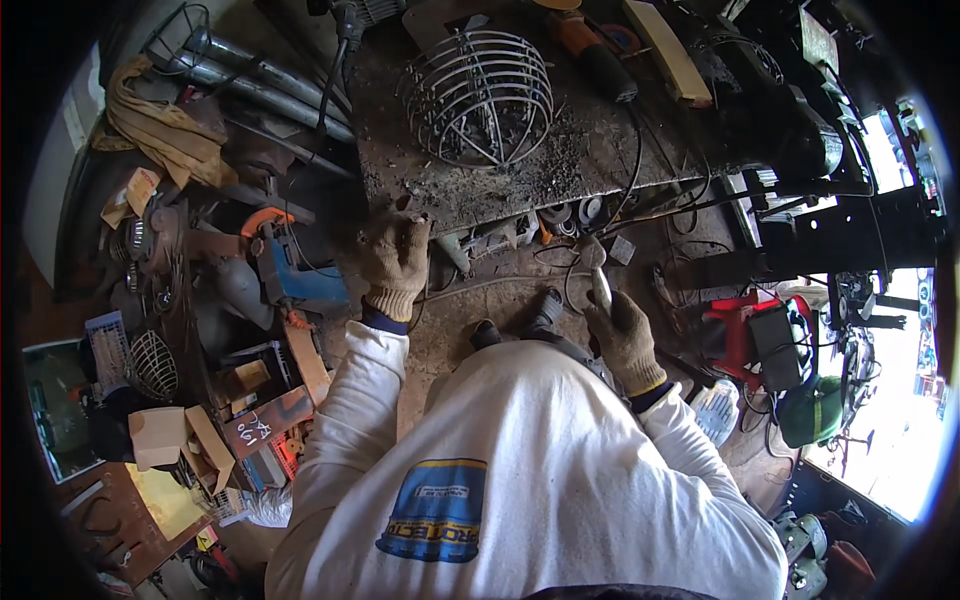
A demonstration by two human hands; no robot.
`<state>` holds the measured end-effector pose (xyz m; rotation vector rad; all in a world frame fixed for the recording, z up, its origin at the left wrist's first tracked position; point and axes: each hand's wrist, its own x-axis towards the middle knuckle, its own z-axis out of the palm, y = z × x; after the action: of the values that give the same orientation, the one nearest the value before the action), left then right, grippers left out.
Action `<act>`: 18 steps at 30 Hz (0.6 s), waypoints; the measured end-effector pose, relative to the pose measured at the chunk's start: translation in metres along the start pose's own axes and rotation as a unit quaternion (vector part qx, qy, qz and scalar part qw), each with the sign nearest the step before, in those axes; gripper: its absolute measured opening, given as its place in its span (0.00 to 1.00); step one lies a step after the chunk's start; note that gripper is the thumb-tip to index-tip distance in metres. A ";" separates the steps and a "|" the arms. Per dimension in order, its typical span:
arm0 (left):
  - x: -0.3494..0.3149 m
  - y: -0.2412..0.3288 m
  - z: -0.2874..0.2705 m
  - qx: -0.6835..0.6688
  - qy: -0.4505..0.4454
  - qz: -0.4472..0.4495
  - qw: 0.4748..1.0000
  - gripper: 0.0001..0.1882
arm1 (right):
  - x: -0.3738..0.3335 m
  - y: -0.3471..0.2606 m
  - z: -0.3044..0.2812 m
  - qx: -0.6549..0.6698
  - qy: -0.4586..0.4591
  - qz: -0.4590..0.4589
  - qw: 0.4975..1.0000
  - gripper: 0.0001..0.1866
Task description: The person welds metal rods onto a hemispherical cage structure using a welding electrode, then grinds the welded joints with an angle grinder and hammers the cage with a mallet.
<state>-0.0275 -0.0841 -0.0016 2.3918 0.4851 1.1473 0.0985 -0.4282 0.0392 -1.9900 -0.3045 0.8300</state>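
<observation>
My right hand point(626, 342), in a knitted work glove, is wrapped round the pale handle of a hammer point(594, 258). Its rounded metal head points up and away from me, short of the bench edge. At the near left corner of the dark workbench point(385, 165) is my left hand point(396, 258), gloved too, with its fingers curled. A small dark piece shows at those fingertips, too unclear to name. On the bench beyond both hands lies a domed cage of metal bars point(480, 100), touched by neither. Dark crumbs and grit point(560, 160) surround it.
Behind the cage, an orange and black angle grinder point(595, 55) lies beside a pale bar point(668, 50). A blue machine point(295, 265) and an opened cardboard box point(160, 438) stand left. Cables point(500, 280) cross the floor. A red and black item point(760, 335) stands right.
</observation>
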 end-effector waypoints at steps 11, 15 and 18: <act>-0.021 0.130 -0.021 -0.222 -0.299 -0.043 0.927 0.20 | 0.037 -0.105 0.069 0.183 0.002 -0.313 0.932 0.23; -0.022 0.121 -0.042 -0.260 -0.255 -0.167 0.916 0.15 | 0.035 -0.125 0.090 0.078 -0.104 -0.288 0.949 0.28; -0.035 0.102 -0.055 -0.273 -0.230 -0.276 0.892 0.12 | 0.040 -0.119 0.092 -0.023 -0.121 -0.370 0.921 0.30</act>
<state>-0.0795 -0.1743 0.0602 1.7679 0.5380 0.3690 0.0811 -0.2821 0.0896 -1.6060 -1.1470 0.5626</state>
